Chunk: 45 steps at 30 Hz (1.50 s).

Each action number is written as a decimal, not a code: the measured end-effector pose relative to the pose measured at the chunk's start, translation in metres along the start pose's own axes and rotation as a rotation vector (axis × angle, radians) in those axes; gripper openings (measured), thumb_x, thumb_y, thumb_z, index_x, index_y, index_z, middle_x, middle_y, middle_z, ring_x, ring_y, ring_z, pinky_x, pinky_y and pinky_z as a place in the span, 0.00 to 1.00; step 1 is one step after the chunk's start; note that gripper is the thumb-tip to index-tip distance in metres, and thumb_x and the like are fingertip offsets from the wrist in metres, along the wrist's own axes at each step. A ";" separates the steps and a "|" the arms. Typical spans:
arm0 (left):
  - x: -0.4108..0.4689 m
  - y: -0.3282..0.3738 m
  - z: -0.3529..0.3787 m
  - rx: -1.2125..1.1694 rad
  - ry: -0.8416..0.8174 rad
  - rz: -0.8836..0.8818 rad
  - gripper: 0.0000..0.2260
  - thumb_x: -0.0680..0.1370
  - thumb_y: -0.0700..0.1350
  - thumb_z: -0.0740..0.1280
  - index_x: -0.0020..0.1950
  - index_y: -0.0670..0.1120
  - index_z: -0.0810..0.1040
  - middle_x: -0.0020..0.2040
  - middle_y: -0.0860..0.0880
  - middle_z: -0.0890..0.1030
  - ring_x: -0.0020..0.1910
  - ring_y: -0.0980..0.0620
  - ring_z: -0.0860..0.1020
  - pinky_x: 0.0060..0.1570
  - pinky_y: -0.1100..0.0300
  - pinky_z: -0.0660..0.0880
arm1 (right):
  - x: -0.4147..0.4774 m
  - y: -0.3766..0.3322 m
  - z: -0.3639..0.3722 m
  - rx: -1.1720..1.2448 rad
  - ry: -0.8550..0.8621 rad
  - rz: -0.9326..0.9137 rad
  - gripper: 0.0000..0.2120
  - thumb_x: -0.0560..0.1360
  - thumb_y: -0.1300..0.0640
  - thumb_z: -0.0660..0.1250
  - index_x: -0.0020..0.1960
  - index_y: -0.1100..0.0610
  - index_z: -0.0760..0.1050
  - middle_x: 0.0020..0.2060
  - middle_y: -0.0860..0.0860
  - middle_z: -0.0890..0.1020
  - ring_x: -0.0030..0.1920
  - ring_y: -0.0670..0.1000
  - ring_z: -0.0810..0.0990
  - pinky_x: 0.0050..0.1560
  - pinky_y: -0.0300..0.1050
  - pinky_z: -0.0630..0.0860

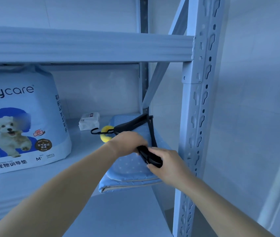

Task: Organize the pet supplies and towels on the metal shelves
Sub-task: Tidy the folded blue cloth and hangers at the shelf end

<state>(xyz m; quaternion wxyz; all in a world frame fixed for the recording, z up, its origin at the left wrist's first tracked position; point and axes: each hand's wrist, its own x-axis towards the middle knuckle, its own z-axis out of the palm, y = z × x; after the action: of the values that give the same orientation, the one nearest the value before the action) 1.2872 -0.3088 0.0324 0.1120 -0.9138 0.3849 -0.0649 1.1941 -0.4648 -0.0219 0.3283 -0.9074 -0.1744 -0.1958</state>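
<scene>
Gathering the black webbing pet leash [150,156] between both hands, I'm pinching its folded bundle in my right hand [168,165] while my left hand [129,142] is curling round the upper end. It's lying on the folded pale-blue dotted pad [129,170] on the grey metal shelf [33,190], long axis running up-left toward its black hook [95,131], nearer my left.

Pale back wall [91,11] with faint tile seams, up behind and well beyond the fingers [153,169]. Smooth pale side wall [255,117] off to their right.
</scene>
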 end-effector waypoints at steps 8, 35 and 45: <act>-0.002 -0.017 -0.005 0.125 -0.047 0.034 0.05 0.77 0.41 0.60 0.46 0.49 0.73 0.45 0.52 0.79 0.46 0.50 0.77 0.45 0.54 0.73 | 0.011 -0.010 0.003 0.058 0.010 -0.021 0.15 0.72 0.59 0.69 0.59 0.58 0.76 0.53 0.53 0.81 0.52 0.52 0.79 0.54 0.50 0.76; -0.088 0.026 0.059 -0.460 0.366 -0.389 0.14 0.80 0.53 0.58 0.64 0.55 0.74 0.68 0.59 0.68 0.62 0.58 0.71 0.56 0.67 0.66 | -0.002 0.030 0.009 -0.013 0.060 -0.033 0.24 0.77 0.54 0.64 0.72 0.51 0.64 0.72 0.44 0.62 0.70 0.43 0.65 0.61 0.30 0.59; -0.066 0.066 0.059 -0.417 0.396 -0.514 0.14 0.81 0.54 0.55 0.64 0.59 0.75 0.68 0.57 0.72 0.67 0.58 0.68 0.61 0.61 0.69 | -0.007 0.051 -0.015 0.005 0.041 0.020 0.23 0.77 0.61 0.64 0.71 0.55 0.67 0.71 0.47 0.66 0.62 0.53 0.74 0.55 0.31 0.63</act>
<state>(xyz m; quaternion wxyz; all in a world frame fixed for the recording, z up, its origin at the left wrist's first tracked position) 1.2079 -0.2967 -0.0440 -0.1729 -0.9534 0.1625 -0.1865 1.2066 -0.5131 -0.0412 0.3359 -0.9042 -0.1589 -0.2107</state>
